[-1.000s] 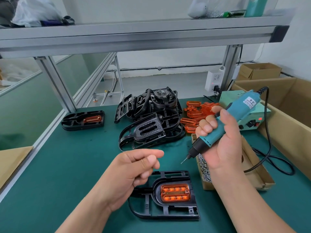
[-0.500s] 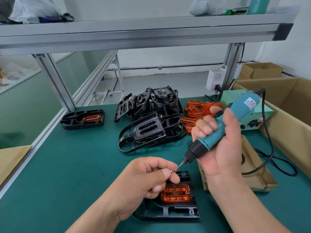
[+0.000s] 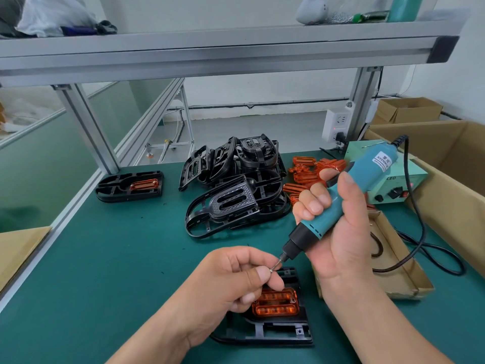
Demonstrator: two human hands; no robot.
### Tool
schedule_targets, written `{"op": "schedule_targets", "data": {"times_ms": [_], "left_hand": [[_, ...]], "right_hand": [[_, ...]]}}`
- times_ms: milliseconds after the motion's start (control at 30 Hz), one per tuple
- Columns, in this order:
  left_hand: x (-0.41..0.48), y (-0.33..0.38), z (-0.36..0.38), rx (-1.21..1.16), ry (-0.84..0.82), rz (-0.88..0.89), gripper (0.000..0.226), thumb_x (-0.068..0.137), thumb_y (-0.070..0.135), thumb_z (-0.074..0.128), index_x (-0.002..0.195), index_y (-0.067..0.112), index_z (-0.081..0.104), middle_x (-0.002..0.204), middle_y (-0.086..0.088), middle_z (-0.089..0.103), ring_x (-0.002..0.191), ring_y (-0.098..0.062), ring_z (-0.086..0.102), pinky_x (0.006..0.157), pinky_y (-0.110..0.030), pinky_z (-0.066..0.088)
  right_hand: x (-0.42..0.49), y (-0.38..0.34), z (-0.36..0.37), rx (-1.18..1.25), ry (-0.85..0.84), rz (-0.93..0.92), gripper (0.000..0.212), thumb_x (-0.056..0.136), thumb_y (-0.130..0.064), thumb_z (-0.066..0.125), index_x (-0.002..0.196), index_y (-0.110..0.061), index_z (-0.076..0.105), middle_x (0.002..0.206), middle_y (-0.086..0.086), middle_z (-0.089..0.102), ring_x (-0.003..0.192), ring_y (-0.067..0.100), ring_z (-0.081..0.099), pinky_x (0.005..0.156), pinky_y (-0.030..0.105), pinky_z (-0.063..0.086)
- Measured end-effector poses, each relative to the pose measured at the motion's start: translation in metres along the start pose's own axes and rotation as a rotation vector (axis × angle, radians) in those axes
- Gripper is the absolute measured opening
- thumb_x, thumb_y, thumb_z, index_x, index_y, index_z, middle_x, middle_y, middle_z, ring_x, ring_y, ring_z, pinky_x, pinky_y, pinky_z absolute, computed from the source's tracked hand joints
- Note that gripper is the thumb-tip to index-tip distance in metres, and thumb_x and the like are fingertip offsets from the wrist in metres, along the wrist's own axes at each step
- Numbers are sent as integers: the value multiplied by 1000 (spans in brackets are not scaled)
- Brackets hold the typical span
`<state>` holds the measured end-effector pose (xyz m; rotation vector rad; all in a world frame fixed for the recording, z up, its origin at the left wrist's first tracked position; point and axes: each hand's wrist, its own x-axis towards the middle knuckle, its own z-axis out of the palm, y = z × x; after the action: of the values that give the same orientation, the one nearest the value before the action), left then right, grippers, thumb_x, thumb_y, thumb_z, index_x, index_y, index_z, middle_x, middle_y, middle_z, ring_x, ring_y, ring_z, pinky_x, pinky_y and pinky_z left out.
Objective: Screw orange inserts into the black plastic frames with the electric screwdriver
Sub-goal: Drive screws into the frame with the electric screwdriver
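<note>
Cardboard (image 3: 21, 253) juts in at the far left edge, beside the green table (image 3: 105, 271). At mid left, near an aluminium post (image 3: 88, 127), lies a single frame (image 3: 126, 190) with an orange piece (image 3: 143, 184) seated in it. Toward the centre, a pile of black frames (image 3: 233, 190) is heaped, some flat, some leaning on edge.

In the lower centre the left hand (image 3: 231, 282) pinches a small screw (image 3: 270, 270) between thumb and forefinger; its other fingers are curled under toward the palm. Directly beneath it, at the lower middle of the frame, the nearest black frame (image 3: 262, 334) lies flat on the table. The orange insert (image 3: 278, 306) sits in its pocket, partly hidden by the left fingers. Just right of the pile, loose orange inserts (image 3: 307, 169) lie in a heap.

Right of centre the right hand (image 3: 338, 232) grips the electric screwdriver (image 3: 367, 177), fingers wrapped round the teal body and thumb laid up along its side. The tool is tilted, its bit (image 3: 277, 263) pointing down and left, the tip touching the pinched screw above the frame.

Behind the hand sits a shallow cardboard tray (image 3: 401, 271); what it holds is hidden. A black cable (image 3: 421, 227) runs from the tool's top end and loops over the table at right. At upper right are a pale green control box (image 3: 414, 182), a white power strip (image 3: 337, 126) on a post, and a large open carton (image 3: 451, 158) at the right edge.
</note>
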<state>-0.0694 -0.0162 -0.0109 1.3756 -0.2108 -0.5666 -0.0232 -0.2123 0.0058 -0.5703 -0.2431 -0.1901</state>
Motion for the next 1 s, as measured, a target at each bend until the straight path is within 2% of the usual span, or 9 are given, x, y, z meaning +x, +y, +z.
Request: {"op": "schedule_targets", "data": {"times_ms": [133, 233, 633, 867, 1000], "left_hand": [[1, 1, 0, 79, 11, 33, 16, 92, 19, 70, 103, 26, 78, 101, -17, 78, 56, -10, 41, 51, -19, 33], [1, 1, 2, 128, 21, 44, 17, 92, 20, 68, 101, 32, 77, 99, -14, 79, 55, -9, 41, 51, -17, 35], [-1, 2, 3, 220, 26, 68, 23, 99, 16, 64, 104, 35, 76, 100, -10, 79, 58, -11, 40, 54, -20, 35], [-2, 0, 0, 223, 57, 78, 23, 111, 19, 53, 123, 22, 73, 100, -11, 79, 58, -9, 41, 54, -19, 37], [-1, 0, -7, 266, 164, 117, 23, 110, 27, 55, 109, 27, 78, 85, -6, 75, 57, -11, 40, 52, -19, 35]], "right_hand": [[-1, 1, -1, -26, -11, 8, 16, 107, -30, 52, 104, -18, 63, 70, -7, 47, 61, 8, 48, 59, 22, 45], [0, 2, -2, -25, 0, 19, 16, 107, -30, 52, 106, -17, 61, 71, -6, 46, 61, 8, 48, 58, 22, 45], [1, 4, -4, -33, 28, 47, 17, 104, -32, 58, 106, -16, 60, 71, -5, 47, 58, 7, 47, 55, 22, 46], [3, 3, -6, 13, 75, 40, 18, 104, -33, 58, 101, -16, 62, 69, -7, 45, 58, 6, 46, 55, 21, 44], [6, -2, -10, 7, 70, 33, 17, 104, -32, 57, 100, -16, 63, 69, -7, 45, 57, 7, 45, 54, 21, 45]]}}
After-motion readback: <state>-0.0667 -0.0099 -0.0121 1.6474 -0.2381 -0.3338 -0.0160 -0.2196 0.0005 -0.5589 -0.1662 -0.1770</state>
